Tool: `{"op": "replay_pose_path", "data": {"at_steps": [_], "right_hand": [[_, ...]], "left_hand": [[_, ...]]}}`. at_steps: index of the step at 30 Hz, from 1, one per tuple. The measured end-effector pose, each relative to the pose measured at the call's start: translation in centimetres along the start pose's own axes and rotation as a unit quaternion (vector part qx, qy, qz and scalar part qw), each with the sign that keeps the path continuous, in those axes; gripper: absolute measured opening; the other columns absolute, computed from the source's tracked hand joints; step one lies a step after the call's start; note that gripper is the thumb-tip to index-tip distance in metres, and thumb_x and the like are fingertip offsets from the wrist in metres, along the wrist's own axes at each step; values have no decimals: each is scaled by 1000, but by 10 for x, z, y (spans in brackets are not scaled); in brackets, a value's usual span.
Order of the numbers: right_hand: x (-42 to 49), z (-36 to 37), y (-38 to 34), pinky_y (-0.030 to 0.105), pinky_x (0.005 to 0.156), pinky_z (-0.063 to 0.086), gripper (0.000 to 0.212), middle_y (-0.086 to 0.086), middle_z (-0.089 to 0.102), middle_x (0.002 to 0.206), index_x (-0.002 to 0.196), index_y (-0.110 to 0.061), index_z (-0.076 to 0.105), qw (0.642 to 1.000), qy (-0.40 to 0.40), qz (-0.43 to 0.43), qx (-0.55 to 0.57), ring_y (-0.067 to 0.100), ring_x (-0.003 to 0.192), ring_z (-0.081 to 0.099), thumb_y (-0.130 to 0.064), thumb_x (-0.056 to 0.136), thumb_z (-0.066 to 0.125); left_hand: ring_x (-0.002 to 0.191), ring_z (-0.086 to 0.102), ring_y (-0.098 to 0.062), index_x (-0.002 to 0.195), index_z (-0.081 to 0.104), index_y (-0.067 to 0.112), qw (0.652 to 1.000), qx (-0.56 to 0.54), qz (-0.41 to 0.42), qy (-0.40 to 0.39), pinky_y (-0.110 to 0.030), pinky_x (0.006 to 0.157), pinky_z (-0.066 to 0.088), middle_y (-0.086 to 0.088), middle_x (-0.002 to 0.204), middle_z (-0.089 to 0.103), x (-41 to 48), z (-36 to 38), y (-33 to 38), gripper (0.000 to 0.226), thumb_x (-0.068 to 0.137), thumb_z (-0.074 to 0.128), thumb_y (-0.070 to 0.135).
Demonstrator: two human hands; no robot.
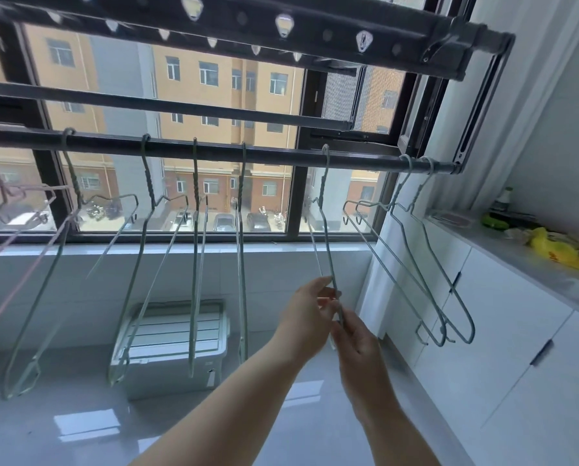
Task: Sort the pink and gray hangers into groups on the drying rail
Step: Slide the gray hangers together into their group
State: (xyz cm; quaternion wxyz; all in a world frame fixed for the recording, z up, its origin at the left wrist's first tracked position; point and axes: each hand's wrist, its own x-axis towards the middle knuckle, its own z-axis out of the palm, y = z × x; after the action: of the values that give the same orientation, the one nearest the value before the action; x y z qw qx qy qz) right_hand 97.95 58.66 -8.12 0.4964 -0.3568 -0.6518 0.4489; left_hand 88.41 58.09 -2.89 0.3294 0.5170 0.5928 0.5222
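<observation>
Head view: one dark drying rail (214,151) across the window. Pink hangers (10,191): far left end. Gray hangers (150,186): four along the middle, two more close together at the right end. One further gray item, the held hanger (322,188), is hooked on the rail between those two sets. The left hand (310,314) pinches its wire, and the right hand (358,341) is curled round it just below. Storage box (173,334) — white, lidded, on the floor beneath the rail; contents cannot be told. Counter (550,280), right side — yellow bag (557,252) lying on it.
</observation>
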Motion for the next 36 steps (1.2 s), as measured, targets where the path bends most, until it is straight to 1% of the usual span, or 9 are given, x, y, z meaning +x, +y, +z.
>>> {"op": "replay_pose_path", "data": {"at_steps": [11, 16, 24, 27, 29, 30, 32, 33, 36], "right_hand": [[-14, 20, -7, 5, 75, 43, 34, -23, 69, 98, 105, -33, 60, 999, -29, -23, -6, -4, 95, 62, -5, 94, 44], [-17, 24, -9, 13, 79, 47, 30, -11, 71, 97, 112, -22, 61, 998, -43, -38, -24, 3, 95, 64, -5, 93, 45], [-17, 20, -21, 7, 76, 44, 29, -14, 70, 97, 108, -29, 60, 997, -64, -30, -33, -3, 94, 63, -8, 94, 44], [-17, 11, -27, 6, 79, 43, 19, -13, 67, 103, 110, -26, 56, 995, -89, -1, -38, 3, 103, 60, -22, 93, 50], [-11, -10, -30, 7, 86, 38, 30, -9, 57, 111, 118, -22, 51, 995, -28, 4, -97, 8, 111, 53, -30, 89, 55], [-5, -25, -32, 14, 94, 36, 34, -4, 52, 114, 120, -18, 51, 987, 39, -17, -155, 12, 114, 48, -27, 87, 58], [12, -61, -37, 32, 104, 31, 38, 11, 49, 122, 120, -6, 52, 941, 162, -69, -290, 25, 120, 42, -14, 84, 61], [20, -77, -37, 36, 105, 28, 40, 18, 48, 126, 121, 0, 50, 917, 190, -64, -344, 31, 122, 40, -10, 83, 61], [41, -108, -33, 38, 105, 26, 50, 24, 40, 137, 134, 1, 36, 892, 151, 44, -424, 37, 127, 36, -14, 89, 51]], "left_hand": [[90, 61, -15, 123, 52, 11, 997, -51, -12, 51, -37, 79, 56, -1, 96, 64, -18, -18, -10, 41, 84, 56, -2], [91, 61, -13, 124, 49, 15, 997, -49, -17, 52, -25, 71, 51, 3, 97, 64, -25, -25, -12, 42, 85, 56, 1], [94, 60, -18, 126, 48, 12, 996, -58, -36, 58, -33, 81, 54, -2, 101, 62, -27, -22, -3, 40, 87, 53, 1], [97, 60, -22, 125, 48, 10, 996, -56, -29, 67, -32, 85, 51, -6, 103, 62, -28, -19, 1, 39, 87, 53, 1], [96, 60, -23, 126, 47, 7, 996, -41, -20, 72, -31, 87, 49, -6, 102, 60, -28, -17, 3, 39, 88, 51, 0], [93, 60, -24, 127, 45, 7, 996, -46, -21, 70, -34, 87, 50, -7, 103, 59, -28, -16, 4, 40, 88, 49, -1], [84, 60, -25, 131, 40, 7, 995, -69, -31, 60, -35, 81, 53, -11, 108, 55, -30, -12, 5, 43, 89, 46, -3], [80, 60, -24, 133, 38, 8, 995, -77, -34, 57, -33, 76, 54, -13, 111, 53, -31, -10, 6, 45, 90, 45, -4], [71, 58, -20, 136, 35, 9, 994, -88, -36, 51, -27, 68, 54, -16, 117, 50, -32, -4, 6, 48, 90, 44, -4]]}}
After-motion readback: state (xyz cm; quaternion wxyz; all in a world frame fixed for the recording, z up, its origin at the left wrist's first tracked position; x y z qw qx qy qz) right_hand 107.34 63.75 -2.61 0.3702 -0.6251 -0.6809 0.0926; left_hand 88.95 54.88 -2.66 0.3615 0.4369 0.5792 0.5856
